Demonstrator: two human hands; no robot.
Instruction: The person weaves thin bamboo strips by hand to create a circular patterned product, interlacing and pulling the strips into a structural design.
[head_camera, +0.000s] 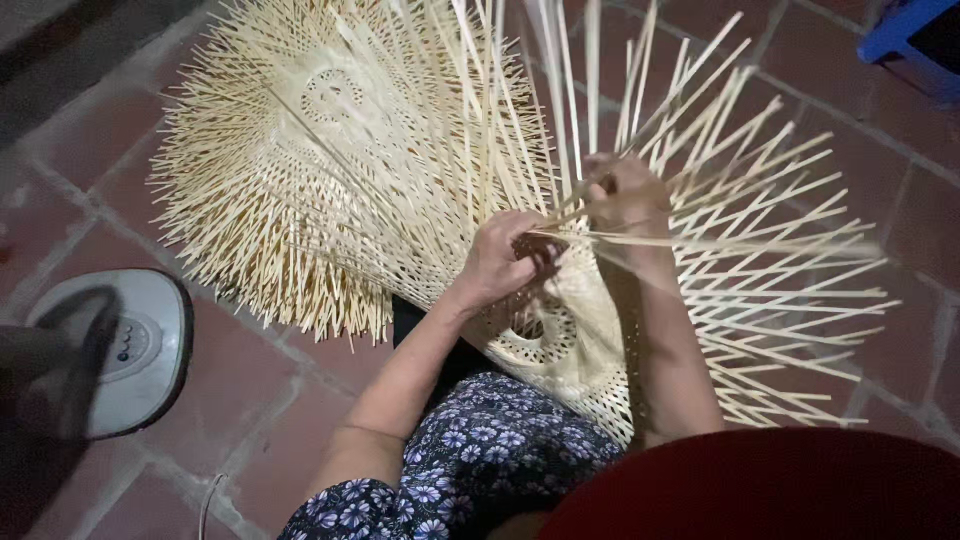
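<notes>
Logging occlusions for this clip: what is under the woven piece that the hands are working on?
Under the woven piece a floral-clothed lap and tiled floor show. Both hands, left and right, grip strips; anything beneath its middle is covered.

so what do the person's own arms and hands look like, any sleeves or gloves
Both arms are bare from the upper arm down: no sleeves reach the forearms, and no gloves cover the left hand or the right hand. No watch, bracelet or ring can be made out, though the picture is soft. Below the arms lies dark blue cloth with small pale flowers.
</notes>
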